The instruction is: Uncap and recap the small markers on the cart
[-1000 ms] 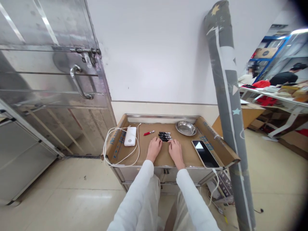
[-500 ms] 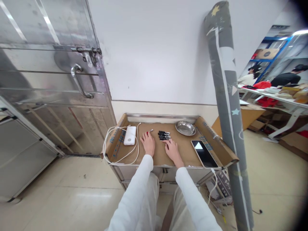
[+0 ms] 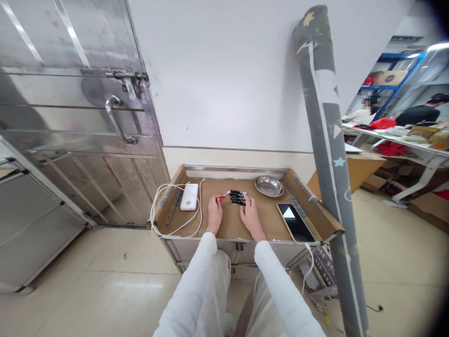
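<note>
My left hand (image 3: 214, 211) rests on the cardboard-lined table top (image 3: 266, 220) with its fingers closed on a small red pen-like item (image 3: 222, 197), whose tip sticks out to the right. My right hand (image 3: 249, 216) lies just right of it, fingers stretched forward and touching a cluster of several small black pieces (image 3: 237, 197). Both arms wear white sleeves.
A white power bank (image 3: 189, 196) with a looped white cable (image 3: 157, 210) lies at the left. A steel dish (image 3: 269, 186) sits at the back right, a phone (image 3: 295, 222) at the right edge. A rolled grey mat (image 3: 326, 140) leans beside the table. A metal door (image 3: 70, 107) stands left. People work at the far right.
My left hand reached left to the red item, closed on it and drew it back toward the black pieces. My right hand moved forward onto the black pieces.
</note>
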`<state>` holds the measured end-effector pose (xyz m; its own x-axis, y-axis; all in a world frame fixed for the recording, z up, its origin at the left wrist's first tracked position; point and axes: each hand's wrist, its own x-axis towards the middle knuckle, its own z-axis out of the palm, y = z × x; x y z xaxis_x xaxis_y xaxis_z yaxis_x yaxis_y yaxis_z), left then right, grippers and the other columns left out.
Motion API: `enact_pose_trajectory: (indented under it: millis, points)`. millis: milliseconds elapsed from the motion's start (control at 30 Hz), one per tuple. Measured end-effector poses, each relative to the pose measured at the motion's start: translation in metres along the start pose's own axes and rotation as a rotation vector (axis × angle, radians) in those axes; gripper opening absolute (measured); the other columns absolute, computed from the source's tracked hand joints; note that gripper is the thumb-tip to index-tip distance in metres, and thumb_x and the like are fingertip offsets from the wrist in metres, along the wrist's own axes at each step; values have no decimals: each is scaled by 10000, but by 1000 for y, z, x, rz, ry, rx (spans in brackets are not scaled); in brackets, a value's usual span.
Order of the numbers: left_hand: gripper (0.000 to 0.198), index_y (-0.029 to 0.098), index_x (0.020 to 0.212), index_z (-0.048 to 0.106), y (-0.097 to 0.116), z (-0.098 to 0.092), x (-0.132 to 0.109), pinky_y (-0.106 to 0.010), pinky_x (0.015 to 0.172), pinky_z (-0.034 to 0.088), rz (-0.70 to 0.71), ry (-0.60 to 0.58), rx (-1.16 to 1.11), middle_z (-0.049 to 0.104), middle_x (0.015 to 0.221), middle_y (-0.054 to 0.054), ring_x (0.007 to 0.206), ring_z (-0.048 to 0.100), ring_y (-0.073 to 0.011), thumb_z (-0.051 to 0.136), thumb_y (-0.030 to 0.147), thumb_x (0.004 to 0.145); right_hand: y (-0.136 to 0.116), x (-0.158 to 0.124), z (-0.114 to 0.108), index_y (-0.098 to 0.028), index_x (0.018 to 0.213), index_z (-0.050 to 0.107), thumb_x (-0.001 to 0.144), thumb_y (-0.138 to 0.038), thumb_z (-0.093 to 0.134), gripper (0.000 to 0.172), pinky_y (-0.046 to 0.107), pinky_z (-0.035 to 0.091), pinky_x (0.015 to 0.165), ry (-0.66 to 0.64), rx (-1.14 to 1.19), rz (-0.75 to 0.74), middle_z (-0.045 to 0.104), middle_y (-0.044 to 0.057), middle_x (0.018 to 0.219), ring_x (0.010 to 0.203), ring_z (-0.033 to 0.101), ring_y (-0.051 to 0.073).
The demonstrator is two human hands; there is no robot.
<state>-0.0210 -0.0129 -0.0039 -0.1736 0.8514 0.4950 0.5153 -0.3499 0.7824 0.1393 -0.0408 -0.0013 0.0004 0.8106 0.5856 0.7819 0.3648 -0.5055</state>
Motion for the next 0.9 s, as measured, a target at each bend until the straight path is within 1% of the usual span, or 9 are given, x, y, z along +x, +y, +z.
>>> enact_pose_trajectory:
  millis: [100,167,267,367,567,767,900]
  points:
    - [208,201,968,565,10,0,-7,-345,875,440,98,-202,-148,625,967,-63,924,584,-176,361,237,944,-1,0,-1,-179,1369,336,878,-171,356,492,402,455,939,-20,48,-25,457,142,1197,1118,514,229]
    - [188,206,1007,556,18,4,-11,-334,892,442,113,-253,-243,621,1011,-62,956,587,-164,387,256,939,0,-1,-1,-182,1301,416,885,-181,353,421,397,470,916,-38,67,-26,480,133,1162,1071,542,223]
    - [212,205,1104,500,30,12,-15,-320,884,461,23,-219,-392,611,1054,-67,952,600,-150,464,287,912,4,-2,0,-179,1169,511,897,-189,337,323,391,486,876,-61,88,-17,519,122,1097,980,573,214]
    - [277,195,1106,490,36,14,-13,-309,844,483,-67,-172,-476,618,1015,-63,891,615,-144,552,312,863,7,-2,2,-181,1126,539,905,-192,328,305,391,480,885,-72,118,-29,548,119,1080,972,572,213]
    - [283,184,1059,532,38,4,-3,-307,840,486,-74,-110,-499,636,979,-58,879,616,-141,600,330,825,11,-1,6,-198,1153,574,902,-201,358,331,396,473,906,-91,159,-49,615,111,1094,1002,587,213]
    - [276,160,1010,574,37,-3,0,-318,863,490,-114,-105,-498,652,986,-78,906,623,-157,597,357,819,15,-3,11,-179,1217,558,908,-217,366,366,390,470,936,-106,158,-8,620,125,1189,1074,596,214]
    - [296,151,1018,584,30,-4,4,-326,864,493,-159,-41,-524,654,990,-88,902,625,-161,603,362,811,14,-4,9,-204,1246,531,911,-220,379,368,363,493,892,-121,171,34,644,102,1167,1028,629,202]
